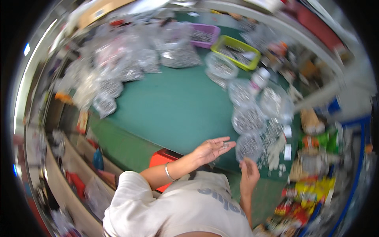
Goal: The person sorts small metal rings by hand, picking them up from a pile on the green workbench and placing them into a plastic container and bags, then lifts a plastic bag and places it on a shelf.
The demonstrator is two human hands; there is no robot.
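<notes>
My left hand [212,151] is held palm up over the front edge of the green table. A small round silvery part [225,145] sits between its outstretched fingers. Just right of it, the fingertips of my right hand [249,172] are pinched together. Whatever they hold is too small and blurred to make out. That hand is at the near rim of a clear plastic bowl [249,147] full of small metal parts. Two more such bowls, a middle one [248,119] and a farther one [241,92], line up behind it.
Loose small parts and a pale glove [276,153] lie right of the bowls. A white bottle [259,78], a green basket [237,52] and a purple basket [204,35] stand farther back. Filled plastic bags [179,53] crowd the far left. A red stool [160,160] is below the table edge.
</notes>
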